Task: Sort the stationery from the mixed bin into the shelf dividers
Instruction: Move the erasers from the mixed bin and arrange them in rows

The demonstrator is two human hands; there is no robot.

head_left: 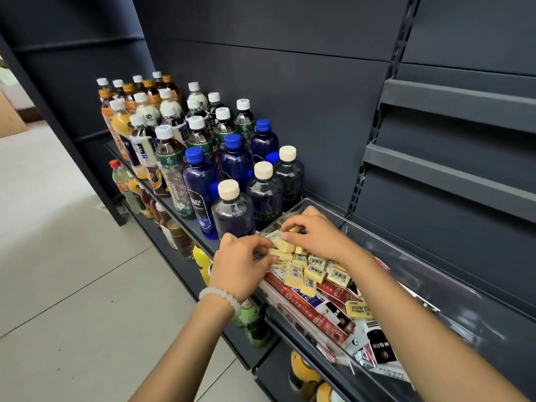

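1. A clear plastic bin sits on a dark shelf, to the right of the bottles. Its far wall is see-through and glares, so the true line of its rim is hard to follow, and its right end is hidden by the right forearm.
2. The left hand reaches over the near left rim of the bin. Its fingers are curled down onto the pale yellow erasers at the left end; the fingertips are partly hidden behind the knuckles, so whether they pinch one eraser or only press on the heap cannot be told. A white bead bracelet circles this wrist.
3. The right hand is further in, at the far left corner of the bin. Its thumb and fingers are curled round a small yellowish piece, most of it covered by the fingers, so its kind is uncertain.
4. The erasers lie heaped in the left part of the bin, many showing barcode labels; the print is too small to read.
5. Under and to the right of them lie long red packets and black-and-white packets, overlapping; what they contain cannot be made out.
6. Left of the bin stand drink bottles in rows, touching one another. More bottles on the lower shelf are mostly cut off by the shelf edge and the arms.
7. To the far right, two bare grey shelves run out of the frame.
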